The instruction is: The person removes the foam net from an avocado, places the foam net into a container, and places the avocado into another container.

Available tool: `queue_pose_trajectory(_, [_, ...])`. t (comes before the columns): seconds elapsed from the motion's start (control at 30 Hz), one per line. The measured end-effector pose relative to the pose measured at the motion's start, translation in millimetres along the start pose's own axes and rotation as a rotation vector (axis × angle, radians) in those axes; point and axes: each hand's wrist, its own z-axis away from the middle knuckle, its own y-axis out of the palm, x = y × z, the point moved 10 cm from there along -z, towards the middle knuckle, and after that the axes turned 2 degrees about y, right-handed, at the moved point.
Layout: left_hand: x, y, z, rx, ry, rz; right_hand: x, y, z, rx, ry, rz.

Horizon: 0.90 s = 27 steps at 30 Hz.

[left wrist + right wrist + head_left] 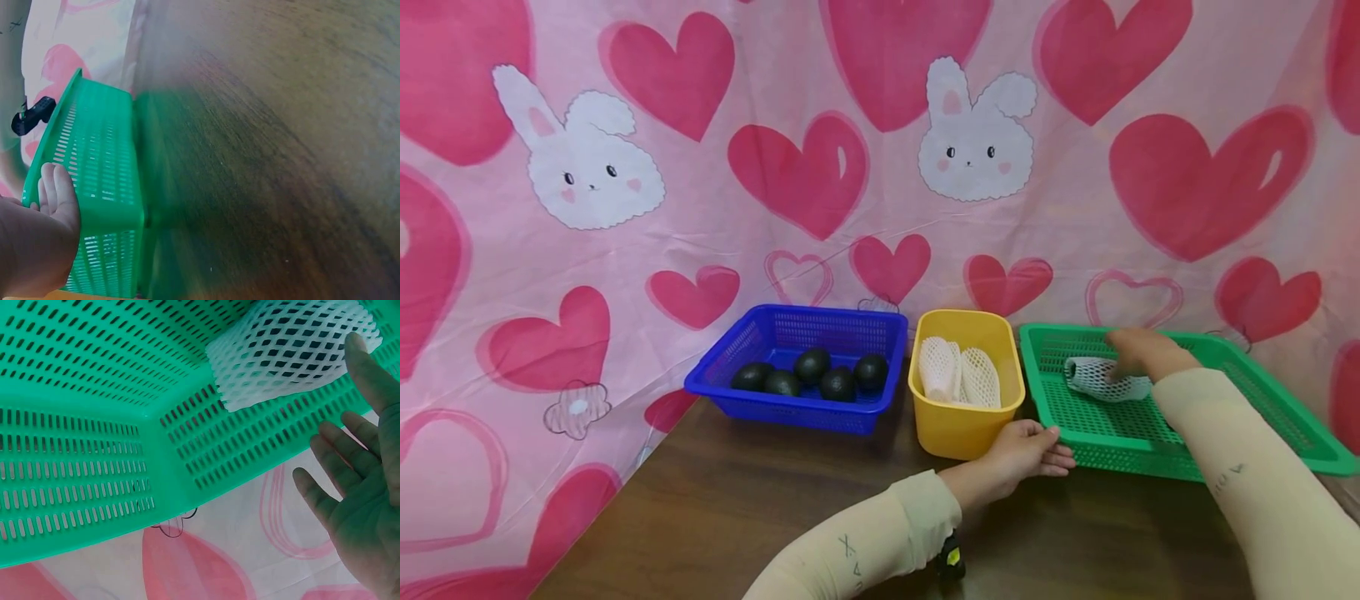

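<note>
Inside the green basket (1150,446) at the right lies a white foam net sleeve (1105,379) on its side, dark showing through its mesh. My right hand (1150,354) hovers over the basket, right by the sleeve. In the right wrist view its fingers (340,456) are spread and relaxed, with the thumb overlapping the sleeve's end. At the basket's front left corner, my left hand (1026,454) rests against the outside wall. The left wrist view shows its fingers (57,187) straight beside the green plastic.
A yellow bin (958,433) with several white foam net sleeves (979,377) stands left of the green basket. Farther left, a blue basket (797,412) holds several dark avocados (838,383). All stand on a brown wooden table (715,500) before a pink heart-print cloth (887,208).
</note>
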Motion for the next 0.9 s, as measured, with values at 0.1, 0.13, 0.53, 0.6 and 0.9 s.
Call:
queue_pose_trajectory(0.1, [0.0,-1.2,-0.1,-0.001,0.007,-0.006,0.0,5.2,-1.3,0.031,0.017,-0.011])
queue_pose_trajectory(0.13, [0.1,-1.3,-0.1,-0.001,0.008,-0.007,-0.9,7.7,-1.8,0.046,0.027,-0.017])
queue_pose_trajectory(0.53, [-0.5,-1.2,0.5,-0.001,-0.008,-0.018,8.2,20.9,0.2,0.159,0.104,-0.047])
queue_pose_trajectory(0.6, [-1.5,-1.1,0.6,0.002,-0.008,-0.019,9.4,21.7,-0.6,0.174,0.118,-0.040])
queue_pose_trajectory(0.9, [-1.0,1.4,2.6,0.015,-0.015,-0.032,10.4,31.9,-8.7,0.222,0.144,0.037])
